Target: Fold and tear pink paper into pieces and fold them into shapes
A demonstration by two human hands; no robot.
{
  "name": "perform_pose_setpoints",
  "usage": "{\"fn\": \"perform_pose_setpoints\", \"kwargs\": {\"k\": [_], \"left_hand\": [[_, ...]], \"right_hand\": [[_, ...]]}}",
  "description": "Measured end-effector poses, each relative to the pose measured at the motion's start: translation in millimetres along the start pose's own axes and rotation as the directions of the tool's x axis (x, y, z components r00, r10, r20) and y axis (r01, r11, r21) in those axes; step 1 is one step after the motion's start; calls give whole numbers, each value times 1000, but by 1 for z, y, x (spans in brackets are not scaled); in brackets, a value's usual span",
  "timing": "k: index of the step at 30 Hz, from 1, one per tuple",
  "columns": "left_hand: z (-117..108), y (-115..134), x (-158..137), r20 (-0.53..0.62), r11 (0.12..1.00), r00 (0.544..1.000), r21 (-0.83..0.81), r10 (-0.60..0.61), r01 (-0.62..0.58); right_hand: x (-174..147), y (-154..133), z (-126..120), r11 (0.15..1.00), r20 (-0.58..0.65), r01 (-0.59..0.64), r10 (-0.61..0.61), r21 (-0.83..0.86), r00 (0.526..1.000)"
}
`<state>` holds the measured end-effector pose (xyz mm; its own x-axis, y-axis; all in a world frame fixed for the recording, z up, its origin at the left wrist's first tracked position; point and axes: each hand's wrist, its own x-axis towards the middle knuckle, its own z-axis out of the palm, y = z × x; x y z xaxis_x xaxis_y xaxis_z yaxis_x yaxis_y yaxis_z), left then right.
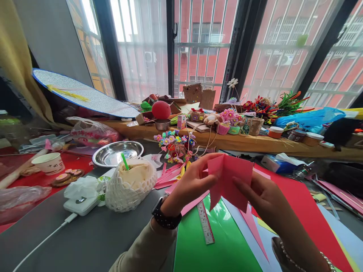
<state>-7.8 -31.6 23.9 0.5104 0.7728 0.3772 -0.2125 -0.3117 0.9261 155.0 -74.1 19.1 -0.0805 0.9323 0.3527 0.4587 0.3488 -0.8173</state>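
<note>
A folded piece of pink paper (236, 173) is held up above the table between my two hands. My left hand (195, 181) grips its left part, thumb in front and fingers behind. On the right part, my right hand (259, 189) pinches the sheet, with the thumb side across its face and other fingers hidden behind. A crease runs down the paper, and its lower left ends in a pointed flap. Below lie a green sheet (218, 241) and a patterned ruler (205, 223). Pink paper strips (170, 176) and a long pink triangle (255, 230) lie close by.
Left of my hands stand a coconut (133, 181) in white foam netting, a metal bowl (96, 160), a paper cup (49, 164) and a white charger (81, 204) with its cable. Red card (300, 211) lies at right. Craft flowers (176, 145) and jars (275, 132) stand farther back.
</note>
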Motion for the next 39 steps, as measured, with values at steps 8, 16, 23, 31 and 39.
{"fn": "perform_pose_setpoints", "kwargs": {"k": [8,16,23,31,39], "left_hand": [[1,-9,2,-164,997,985,56,-50,59],[14,-1,-4,-122,959,989,280,82,-45],[23,1,-8,-166,756,940,642,299,-127],[30,3,-12,-130,631,925,764,358,-137],[35,-2,-13,-103,576,892,794,440,-193]], "right_hand": [[-3,7,0,997,-216,-26,40,71,976],[-3,-3,0,998,-303,37,-52,-55,952],[-7,-8,7,974,-375,92,-165,-206,912],[-9,-10,6,951,-401,106,-221,-289,889],[-11,-15,7,933,-417,112,-257,-342,872]]}}
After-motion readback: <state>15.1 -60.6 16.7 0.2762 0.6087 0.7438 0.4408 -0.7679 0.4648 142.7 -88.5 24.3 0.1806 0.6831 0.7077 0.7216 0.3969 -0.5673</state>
